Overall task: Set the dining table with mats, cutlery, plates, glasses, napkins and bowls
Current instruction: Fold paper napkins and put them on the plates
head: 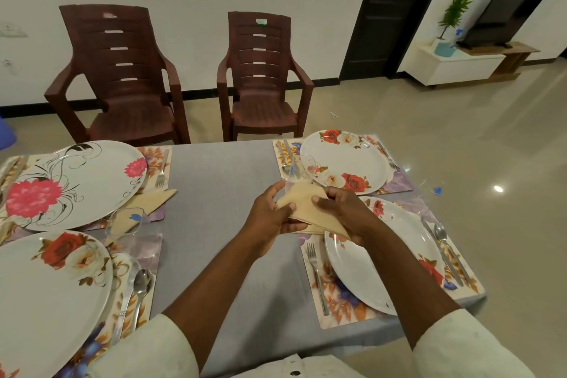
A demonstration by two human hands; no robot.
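Across the grey dining table (227, 193) that fills the lower frame, four floral place mats carry four plates, two down the left edge and two on the right, with a bare strip of tabletop running up the middle. Over that strip, centre frame, the left hand (270, 218) and right hand (343, 212) both pinch one folded beige napkin (306, 205), thumbs on top, fingers curled beneath. A second napkin (150, 199) lies centre-left beside a clear glass (124, 222); another glass (302, 169) stands just beyond the hands.

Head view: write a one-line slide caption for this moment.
Both hands hold a folded beige napkin above the grey table, between four place settings with floral plates.
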